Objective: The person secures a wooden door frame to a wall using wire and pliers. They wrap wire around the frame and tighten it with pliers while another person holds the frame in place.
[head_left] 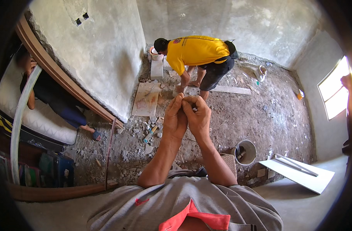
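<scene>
Grey rubble (126, 148) litters the floor in the head view, the only feed I have at my station, with a tool (150, 134) lying in it toward eight o'clock. At the dial's centre I have the left hand (175, 119) and right hand (197, 111) raised together, fingertips nearly meeting. Each grip is pinched narrow, thumb against finger; whether anything thin sits between them, I cannot tell. If there is a piece, it is at those tips, just off centre toward twelve.

To work this pinch well, I would brace the hands against each other, use light pressure, and tilt the wrists so the thumbs stop hiding the contact. A co-worker in a yellow shirt (199, 50) bends at twelve to one, cluttering the background behind the fingertips, so I'd judge by feel too. The bucket (250, 156) at four stands well clear of both elbows.
</scene>
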The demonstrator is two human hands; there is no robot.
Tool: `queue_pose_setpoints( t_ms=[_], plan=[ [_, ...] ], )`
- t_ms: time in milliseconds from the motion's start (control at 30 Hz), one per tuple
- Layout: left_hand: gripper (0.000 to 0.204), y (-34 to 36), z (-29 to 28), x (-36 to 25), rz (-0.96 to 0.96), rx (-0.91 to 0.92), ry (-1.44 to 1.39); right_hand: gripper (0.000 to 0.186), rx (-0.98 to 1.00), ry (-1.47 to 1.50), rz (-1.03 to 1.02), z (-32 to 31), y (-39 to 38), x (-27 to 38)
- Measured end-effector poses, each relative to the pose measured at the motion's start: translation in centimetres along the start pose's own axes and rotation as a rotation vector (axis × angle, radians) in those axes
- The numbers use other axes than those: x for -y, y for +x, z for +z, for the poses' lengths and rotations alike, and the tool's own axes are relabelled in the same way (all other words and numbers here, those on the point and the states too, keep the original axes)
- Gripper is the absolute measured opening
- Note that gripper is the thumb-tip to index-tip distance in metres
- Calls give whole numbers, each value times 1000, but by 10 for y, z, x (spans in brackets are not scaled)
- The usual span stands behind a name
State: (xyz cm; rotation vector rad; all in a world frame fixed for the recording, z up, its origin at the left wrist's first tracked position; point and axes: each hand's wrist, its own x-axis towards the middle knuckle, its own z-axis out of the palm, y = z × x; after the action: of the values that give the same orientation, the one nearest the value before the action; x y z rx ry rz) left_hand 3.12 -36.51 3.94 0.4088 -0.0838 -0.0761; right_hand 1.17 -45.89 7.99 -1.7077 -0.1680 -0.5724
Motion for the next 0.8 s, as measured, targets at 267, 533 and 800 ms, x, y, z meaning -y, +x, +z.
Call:
queue_pose_setpoints(
  t_ms=[267,533,800],
  plan=[
    [18,14,-15,-22,171,-8,62,19,218,-61,75,-10,3,-10],
    [15,64,-90,-179,304,-9,-359,18,625,-307,69,-75,-25,-57],
    [16,55,-111,-268,295,75,-477,12,623,134,154,-69,-76,-71]
  ],
)
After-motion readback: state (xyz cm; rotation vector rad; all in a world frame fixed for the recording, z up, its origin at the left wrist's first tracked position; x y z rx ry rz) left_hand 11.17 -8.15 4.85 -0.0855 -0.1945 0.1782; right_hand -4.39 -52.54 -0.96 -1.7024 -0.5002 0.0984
